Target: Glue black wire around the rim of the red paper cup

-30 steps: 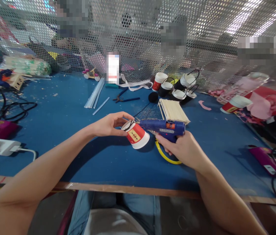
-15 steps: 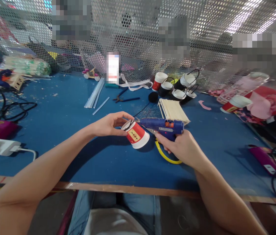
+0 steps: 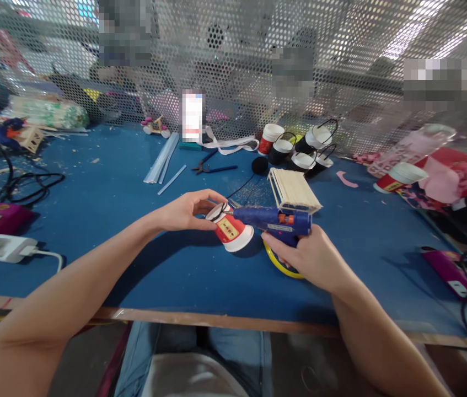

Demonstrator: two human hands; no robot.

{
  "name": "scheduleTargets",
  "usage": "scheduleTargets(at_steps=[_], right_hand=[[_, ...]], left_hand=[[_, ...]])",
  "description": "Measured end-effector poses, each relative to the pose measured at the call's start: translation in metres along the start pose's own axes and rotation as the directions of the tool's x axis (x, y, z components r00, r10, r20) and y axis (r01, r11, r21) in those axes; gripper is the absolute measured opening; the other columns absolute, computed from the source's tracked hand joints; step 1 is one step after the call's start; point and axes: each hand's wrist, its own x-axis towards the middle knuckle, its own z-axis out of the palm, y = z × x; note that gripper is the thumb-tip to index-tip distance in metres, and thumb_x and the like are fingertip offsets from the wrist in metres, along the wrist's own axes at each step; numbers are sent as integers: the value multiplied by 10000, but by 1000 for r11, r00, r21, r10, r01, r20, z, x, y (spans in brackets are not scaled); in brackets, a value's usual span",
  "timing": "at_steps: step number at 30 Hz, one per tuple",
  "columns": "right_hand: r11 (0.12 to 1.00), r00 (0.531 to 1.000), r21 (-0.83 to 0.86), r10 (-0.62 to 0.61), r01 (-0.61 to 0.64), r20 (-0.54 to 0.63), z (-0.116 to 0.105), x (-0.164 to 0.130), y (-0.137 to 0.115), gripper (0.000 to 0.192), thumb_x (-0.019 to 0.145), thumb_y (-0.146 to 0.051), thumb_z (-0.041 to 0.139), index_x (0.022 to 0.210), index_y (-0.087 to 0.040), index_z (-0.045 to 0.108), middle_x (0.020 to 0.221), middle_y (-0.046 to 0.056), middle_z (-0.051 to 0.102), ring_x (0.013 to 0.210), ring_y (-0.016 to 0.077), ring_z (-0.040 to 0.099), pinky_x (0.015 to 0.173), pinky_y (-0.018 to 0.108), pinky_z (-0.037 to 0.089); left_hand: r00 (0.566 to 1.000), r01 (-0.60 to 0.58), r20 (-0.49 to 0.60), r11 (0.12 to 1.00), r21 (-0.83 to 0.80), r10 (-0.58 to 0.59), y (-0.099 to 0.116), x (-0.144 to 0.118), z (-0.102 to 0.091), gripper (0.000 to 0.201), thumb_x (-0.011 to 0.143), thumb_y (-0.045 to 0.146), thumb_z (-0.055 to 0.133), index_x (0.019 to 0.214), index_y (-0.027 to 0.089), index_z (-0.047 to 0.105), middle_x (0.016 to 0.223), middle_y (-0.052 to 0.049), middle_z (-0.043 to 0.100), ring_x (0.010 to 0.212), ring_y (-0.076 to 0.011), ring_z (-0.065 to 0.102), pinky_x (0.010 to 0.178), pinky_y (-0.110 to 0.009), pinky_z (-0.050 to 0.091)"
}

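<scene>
A red and white paper cup (image 3: 233, 229) lies tilted over the blue table, its base turned up toward the left. My left hand (image 3: 194, 210) is closed on the cup at that end, thumb in front and fingers behind. Black cord (image 3: 219, 212) is laid on the cup's base and trails back to a black ball of cord (image 3: 259, 165). In my right hand (image 3: 303, 251) is a blue glue gun (image 3: 274, 219), gripped by its handle. The gun's nozzle touches or nearly touches the cord at the base. A yellow ring-shaped piece (image 3: 280, 264) shows below the gun.
Behind are pliers (image 3: 216, 168), clear glue sticks (image 3: 162, 159), a bundle of pale wooden sticks (image 3: 295, 188) and several cups with black cord handles (image 3: 316, 138). Purple power strips (image 3: 5, 220) lie at both sides. A perforated metal screen (image 3: 233, 66) closes off the back.
The glue gun has shifted slightly left and down, bringing its nozzle over the cup's base. My left hand and the cup have stayed almost still.
</scene>
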Motion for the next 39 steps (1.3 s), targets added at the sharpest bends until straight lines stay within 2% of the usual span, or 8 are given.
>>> scheduleTargets(at_steps=[7, 13, 19, 25, 32, 35, 37, 39], right_hand=[[981, 981, -57, -189, 186, -48, -2, -4, -14, 259, 720, -384, 583, 583, -164, 583, 393, -37, 373, 370, 79, 366, 326, 202, 289], [998, 998, -27, -58, 58, -14, -3, -1, -8, 281, 723, -416, 583, 597, -166, 551, 445, -21, 470, 388, 92, 425, 367, 218, 360], [980, 978, -91, -183, 174, -97, -5, 7, -5, 184, 721, -323, 569, 656, -153, 601, 480, 0, 533, 429, 110, 466, 441, 248, 422], [995, 995, -54, -86, 83, -53, -2, 12, 2, 270, 724, -402, 590, 573, -182, 545, 462, 9, 544, 427, 139, 505, 431, 278, 437], [983, 999, 182, -5, -1, 33, -8, 18, -1, 262, 732, -416, 601, 666, -166, 565, 426, -24, 513, 357, 103, 467, 400, 245, 420], [958, 993, 284, 5, 30, -119, -17, 31, 10, 303, 712, -431, 624, 795, -141, 597, 516, -9, 562, 434, 108, 501, 446, 240, 429], [967, 954, 249, 29, 48, -297, -26, 45, 23, 348, 695, -451, 632, 815, -127, 605, 651, 39, 627, 535, 133, 553, 499, 251, 441], [992, 900, 122, 31, 25, -434, -37, 60, 37, 374, 696, -482, 607, 791, -121, 610, 695, 65, 642, 576, 156, 564, 514, 265, 431]], left_hand=[[1000, 5, -1, 1000, 14, -5, 0, 0, 0, 466, 706, 181, 669, 1129, 166, 474, 1096, -93, 597, 1009, -166, 571, 916, -377, 431], [1000, -4, -2, 1000, 9, 4, -1, 0, -1, 463, 706, 180, 668, 1128, 169, 480, 1114, -98, 592, 1019, -172, 569, 909, -380, 437], [1000, -17, 15, 1000, 2, 17, 0, 0, -1, 489, 700, 167, 672, 1145, 156, 471, 1117, -109, 585, 1035, -179, 560, 911, -377, 444], [1000, -18, 7, 1000, -13, 18, 1, 0, 1, 521, 682, 188, 693, 1154, 159, 473, 1129, -118, 589, 1041, -196, 565, 922, -400, 436], [999, -46, -16, 998, -31, 46, -2, 0, -1, 613, 668, 190, 705, 1208, 201, 416, 1156, -107, 552, 1035, -196, 568, 892, -380, 454], [997, -60, -53, 998, 10, 60, 2, -1, -3, 612, 674, 210, 698, 1213, 206, 408, 1163, -106, 533, 1042, -201, 557, 883, -381, 456], [995, -57, -74, 996, 70, 63, 5, -3, -4, 613, 682, 226, 689, 1222, 203, 400, 1148, -104, 536, 1042, -202, 552, 884, -386, 453], [993, -62, -90, 989, 133, 74, 8, -4, -5, 612, 688, 234, 680, 1229, 203, 393, 1142, -101, 532, 1042, -197, 547, 890, -384, 449]])
